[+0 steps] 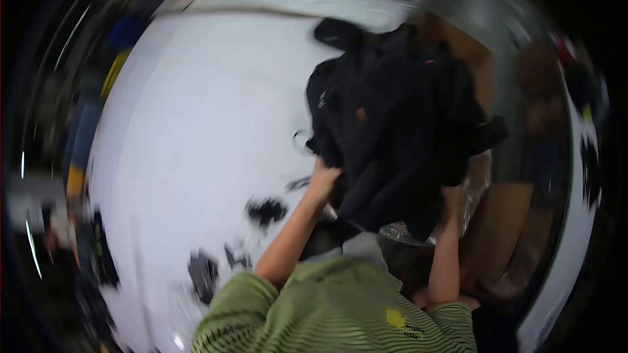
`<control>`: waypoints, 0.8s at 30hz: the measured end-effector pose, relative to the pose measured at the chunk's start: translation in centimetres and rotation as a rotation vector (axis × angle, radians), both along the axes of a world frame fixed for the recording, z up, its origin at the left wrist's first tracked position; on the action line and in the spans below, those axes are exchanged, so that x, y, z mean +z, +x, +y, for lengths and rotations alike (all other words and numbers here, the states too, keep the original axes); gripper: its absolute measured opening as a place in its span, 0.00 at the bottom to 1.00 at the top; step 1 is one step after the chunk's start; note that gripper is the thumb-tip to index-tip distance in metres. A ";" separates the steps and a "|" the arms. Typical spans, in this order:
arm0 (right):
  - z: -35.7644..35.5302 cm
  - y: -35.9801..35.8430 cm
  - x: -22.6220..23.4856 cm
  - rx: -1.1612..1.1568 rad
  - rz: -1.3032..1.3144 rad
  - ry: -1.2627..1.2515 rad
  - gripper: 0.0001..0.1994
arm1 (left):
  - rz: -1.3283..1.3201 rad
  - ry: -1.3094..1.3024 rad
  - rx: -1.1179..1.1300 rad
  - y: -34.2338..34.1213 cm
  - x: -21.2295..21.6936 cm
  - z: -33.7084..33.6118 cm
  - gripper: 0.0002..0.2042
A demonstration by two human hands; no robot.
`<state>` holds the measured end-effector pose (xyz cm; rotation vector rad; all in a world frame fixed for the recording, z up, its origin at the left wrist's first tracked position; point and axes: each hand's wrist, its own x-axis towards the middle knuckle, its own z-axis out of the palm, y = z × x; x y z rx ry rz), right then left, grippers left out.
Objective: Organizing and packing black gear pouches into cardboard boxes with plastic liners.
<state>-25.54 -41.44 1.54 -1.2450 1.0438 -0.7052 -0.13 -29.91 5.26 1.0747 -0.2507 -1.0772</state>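
Observation:
I hold a black garment point(392, 124) bunched up in front of me, above the right side of a white table point(196, 124). My left hand point(324, 176) grips its lower left edge. On the lower right edge is my right hand point(451, 197), partly hidden by the cloth. The garment has a small orange tag near its middle. My forearms rise from green striped sleeves point(327, 314) at the bottom. The picture is blurred by motion.
Small dark items point(265, 210) lie on the table's near part, with more dark shapes point(203, 274) by its front edge. Clear crinkled plastic point(405, 232) shows under the garment. Brown cardboard point(504, 235) stands to the right. Coloured things point(118, 68) line the far left.

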 end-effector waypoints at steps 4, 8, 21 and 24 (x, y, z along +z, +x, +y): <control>0.7 10.5 1.7 0.435 -0.091 0.004 0.28 | 0.014 -0.154 0.298 6.3 3.6 8.2 0.32; 5.1 27.0 2.7 0.652 -0.247 -0.013 0.25 | -0.046 -0.165 0.624 11.9 5.2 20.4 0.31; 28.7 47.4 -10.5 1.099 0.294 -0.486 0.27 | 0.065 0.504 1.010 20.4 -7.7 44.8 0.28; 29.4 48.2 -10.3 1.086 0.383 -0.426 0.33 | 0.025 0.624 0.978 21.9 -6.8 46.5 0.33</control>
